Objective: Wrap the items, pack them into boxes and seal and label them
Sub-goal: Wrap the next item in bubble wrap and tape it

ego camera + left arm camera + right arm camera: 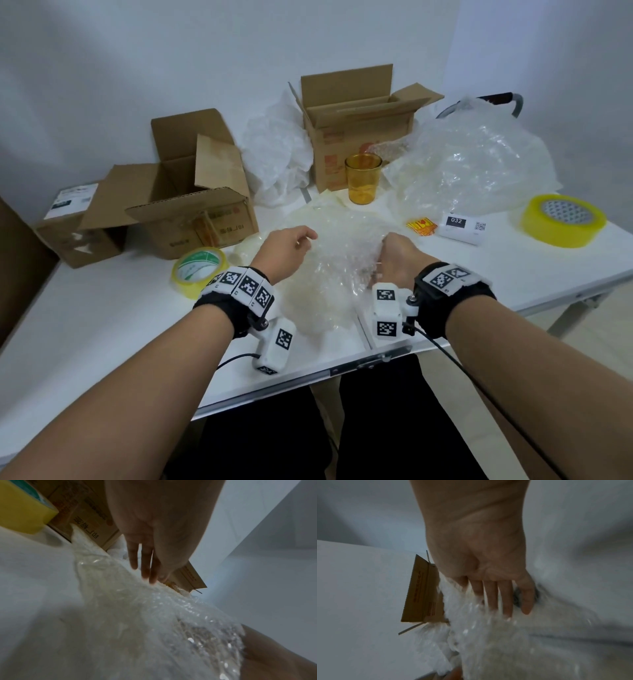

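Bubble wrap [337, 270] on table, hands apart: left hand [287, 248] pinches edge, right hand [399, 255] grips bunched fold.

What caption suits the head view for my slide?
Left hand and right hand hold bubble wrap; amber cup stands behind.
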A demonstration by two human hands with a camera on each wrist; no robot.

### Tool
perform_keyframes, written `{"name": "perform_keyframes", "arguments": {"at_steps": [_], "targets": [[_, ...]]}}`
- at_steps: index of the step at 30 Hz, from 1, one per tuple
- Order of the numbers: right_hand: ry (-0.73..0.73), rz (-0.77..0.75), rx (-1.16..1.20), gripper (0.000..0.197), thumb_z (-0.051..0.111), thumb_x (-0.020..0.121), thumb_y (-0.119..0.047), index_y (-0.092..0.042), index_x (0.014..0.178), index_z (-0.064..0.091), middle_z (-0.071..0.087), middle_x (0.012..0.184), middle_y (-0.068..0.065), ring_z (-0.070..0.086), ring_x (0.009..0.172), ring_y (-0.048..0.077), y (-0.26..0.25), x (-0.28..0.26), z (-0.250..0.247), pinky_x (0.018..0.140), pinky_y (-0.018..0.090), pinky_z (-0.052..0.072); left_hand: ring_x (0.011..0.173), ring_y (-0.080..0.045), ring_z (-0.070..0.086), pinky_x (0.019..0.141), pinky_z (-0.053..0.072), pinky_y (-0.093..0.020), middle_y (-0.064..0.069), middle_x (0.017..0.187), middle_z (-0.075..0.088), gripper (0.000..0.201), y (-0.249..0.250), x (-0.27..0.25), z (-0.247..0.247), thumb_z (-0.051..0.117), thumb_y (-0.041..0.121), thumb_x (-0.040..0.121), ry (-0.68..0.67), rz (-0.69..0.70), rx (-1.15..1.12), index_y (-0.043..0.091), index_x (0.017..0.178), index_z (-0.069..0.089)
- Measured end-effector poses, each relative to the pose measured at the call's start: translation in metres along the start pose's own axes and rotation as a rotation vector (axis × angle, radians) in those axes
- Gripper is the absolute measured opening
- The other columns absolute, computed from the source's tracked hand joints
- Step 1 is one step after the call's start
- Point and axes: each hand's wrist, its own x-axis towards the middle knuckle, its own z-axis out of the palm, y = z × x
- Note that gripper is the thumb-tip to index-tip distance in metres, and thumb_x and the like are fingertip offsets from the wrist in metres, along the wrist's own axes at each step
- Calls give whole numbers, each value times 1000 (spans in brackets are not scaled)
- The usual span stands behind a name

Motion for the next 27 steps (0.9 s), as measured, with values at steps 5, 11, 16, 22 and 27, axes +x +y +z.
{"name": "perform_keyframes", "arguments": {"at_steps": [5,11,16,22,27], "targets": [[-226,107,-305,26,35,92,3,0,93,60,68,90,14,64,69,25,-12,-19,-15,84,42,53,139,-28,35,115,27,-37,-6,154,33,42,-24,22,-4,48,20,101,-116,-76,235,28,142,48],[-537,156,-268,60,68,78,-54,-10,119,60,68,105,3,65,92,27,-26,-19,-15,96,56,47,139,-29,36,115,31,-40,-7,158,22,45,-28,21,2,44,37,101,-270,-152,350,40,145,40],[-57,-76,-426,61,63,86,-54,-9,126,55,62,129,9,63,109,24,-42,5,-7,104,48,44,80,-20,66,75,55,-28,-12,136,34,42,-6,13,-10,42,39,102,-382,-218,388,34,144,43],[378,-405,-504,64,63,92,-35,-5,142,39,46,143,15,46,129,31,-42,20,-2,105,42,40,114,-23,57,92,44,-27,-5,129,58,30,4,14,-26,48,27,101,-303,-140,355,24,127,62],[511,-220,-656,89,66,85,-53,1,145,30,38,146,19,45,128,36,-12,34,-17,101,41,43,131,-33,40,102,39,-37,-10,147,30,48,-23,25,-20,59,25,96,-11,-414,-51,23,142,43]]}}
